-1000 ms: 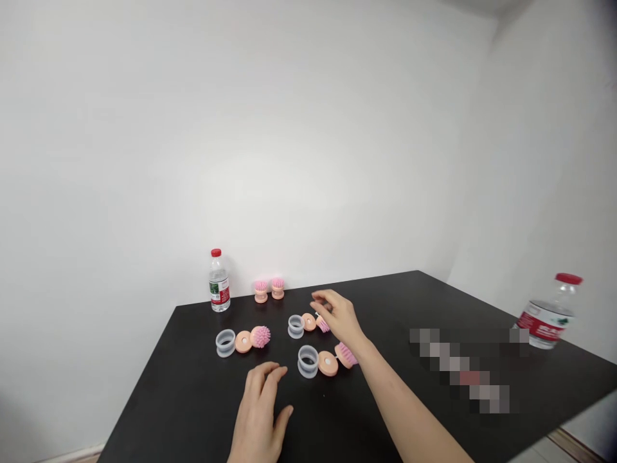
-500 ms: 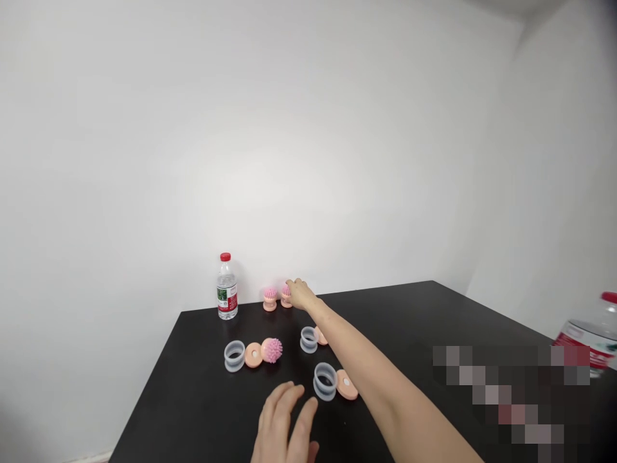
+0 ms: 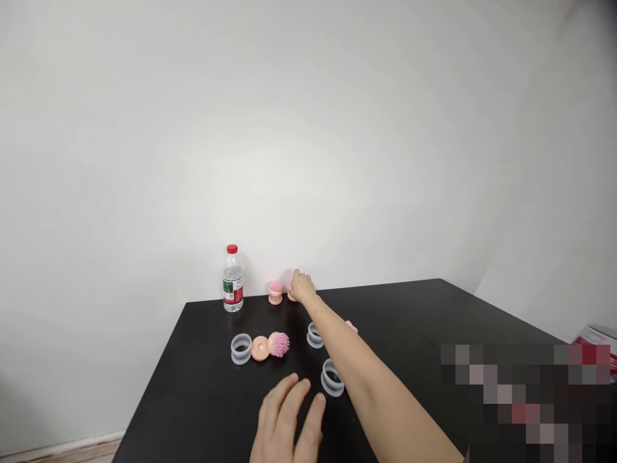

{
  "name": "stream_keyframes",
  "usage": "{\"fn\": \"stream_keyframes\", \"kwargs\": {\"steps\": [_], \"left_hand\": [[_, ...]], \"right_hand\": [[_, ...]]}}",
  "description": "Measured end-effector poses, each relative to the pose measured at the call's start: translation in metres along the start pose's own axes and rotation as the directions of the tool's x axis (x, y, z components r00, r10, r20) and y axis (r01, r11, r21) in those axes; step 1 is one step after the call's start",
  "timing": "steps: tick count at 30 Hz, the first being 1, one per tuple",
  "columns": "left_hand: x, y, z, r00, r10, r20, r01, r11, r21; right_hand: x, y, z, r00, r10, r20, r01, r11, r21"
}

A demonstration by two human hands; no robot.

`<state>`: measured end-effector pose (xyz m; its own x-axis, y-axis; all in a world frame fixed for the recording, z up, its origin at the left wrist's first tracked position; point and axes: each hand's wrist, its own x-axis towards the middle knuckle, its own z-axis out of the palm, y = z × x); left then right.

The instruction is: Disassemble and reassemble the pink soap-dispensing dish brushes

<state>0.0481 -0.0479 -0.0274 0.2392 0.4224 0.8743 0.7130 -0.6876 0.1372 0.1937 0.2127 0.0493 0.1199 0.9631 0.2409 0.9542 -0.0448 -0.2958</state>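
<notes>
My right hand (image 3: 303, 287) reaches to the table's back edge. Its fingers are closed round a pink bristled scrub brush (image 3: 291, 294), mostly hidden behind them. A matching brush (image 3: 276, 293) stands upright just left of it. Low in the view, my left hand (image 3: 288, 424) hovers with fingers apart, holding nothing. Beyond it lie a clear ring-shaped cup (image 3: 241, 349), a peach disc with a white centre (image 3: 260, 348) and a brush on its side (image 3: 279, 344), in a row. Two more clear rings, a farther ring (image 3: 315, 335) and a nearer ring (image 3: 331, 377), sit beside my right forearm, which partly covers them.
A water bottle with a red cap (image 3: 232, 283) stands at the back left of the black table (image 3: 193, 386), near the white wall (image 3: 308, 128). Another bottle (image 3: 595, 337) shows partly at the right edge. A blurred patch covers the lower right.
My right hand has closed more round the rear brush. The view has shifted slightly, and my forearm now covers the nearer peach disc. My left hand stays spread in nearly the same place.
</notes>
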Motion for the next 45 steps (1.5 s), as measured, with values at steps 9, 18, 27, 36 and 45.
{"fn": "stream_keyframes", "kwargs": {"steps": [9,18,27,36,45], "left_hand": [[0.013,-0.026,-0.020,0.991,-0.125,0.054,0.128,0.989,-0.068],[0.013,-0.031,-0.017,0.927,-0.325,0.186,0.359,0.912,-0.200],[0.018,-0.024,-0.019,0.909,-0.295,0.295,0.347,0.927,-0.142],[0.023,-0.023,-0.025,0.855,-0.321,0.408,0.392,0.914,-0.102],[0.028,-0.027,-0.028,0.750,-0.415,0.515,0.518,0.853,-0.067]], "right_hand": [[-0.081,0.008,-0.067,0.982,-0.166,-0.092,0.189,0.907,0.378],[-0.221,0.018,-0.019,0.945,-0.327,0.022,0.185,0.588,0.787],[-0.240,0.028,-0.013,0.909,-0.406,0.091,0.021,0.263,0.964],[-0.243,0.029,-0.021,0.929,-0.355,0.106,0.053,0.410,0.911],[-0.243,0.035,-0.022,0.894,-0.440,0.087,0.105,0.394,0.913]]}}
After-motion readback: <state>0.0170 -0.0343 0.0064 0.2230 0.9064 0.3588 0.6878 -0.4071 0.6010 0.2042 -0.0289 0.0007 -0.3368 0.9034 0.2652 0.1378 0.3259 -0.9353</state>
